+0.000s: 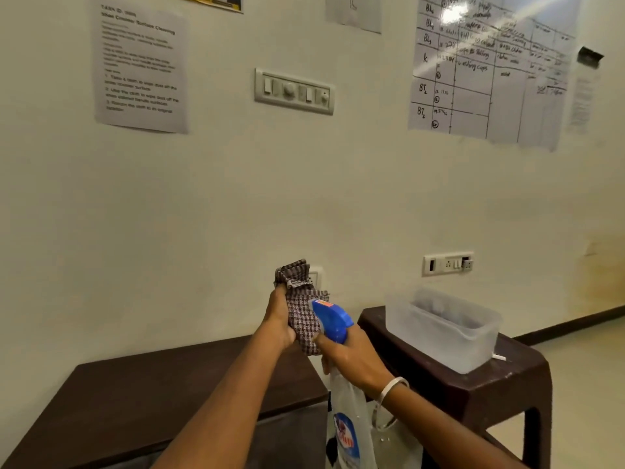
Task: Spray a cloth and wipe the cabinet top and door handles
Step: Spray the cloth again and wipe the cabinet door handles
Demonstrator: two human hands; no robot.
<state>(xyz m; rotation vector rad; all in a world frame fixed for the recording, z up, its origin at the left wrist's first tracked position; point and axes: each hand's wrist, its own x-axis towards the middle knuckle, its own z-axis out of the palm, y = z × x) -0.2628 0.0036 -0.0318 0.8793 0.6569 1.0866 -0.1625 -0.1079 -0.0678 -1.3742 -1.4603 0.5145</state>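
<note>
Left hand [280, 324] clenched around checked cloth [301, 309], right hand [351, 358] gripping spray bottle [348, 418], blue nozzle [329, 319] touching cloth

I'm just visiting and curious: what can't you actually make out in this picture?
All in the head view:
- Cabinet door handles: cut off by the bottom edge.
- Spray bottle trigger: hidden under the right hand.
- Printed sheet text: mostly blurred.
- Plastic tub contents: frosted walls hide them.
- Cloth dampness: not discernible.

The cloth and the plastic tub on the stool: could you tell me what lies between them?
In the head view, the blue spray bottle held in the right hand sits between the checked cloth and the plastic tub; beyond it, only bare wall.
</note>
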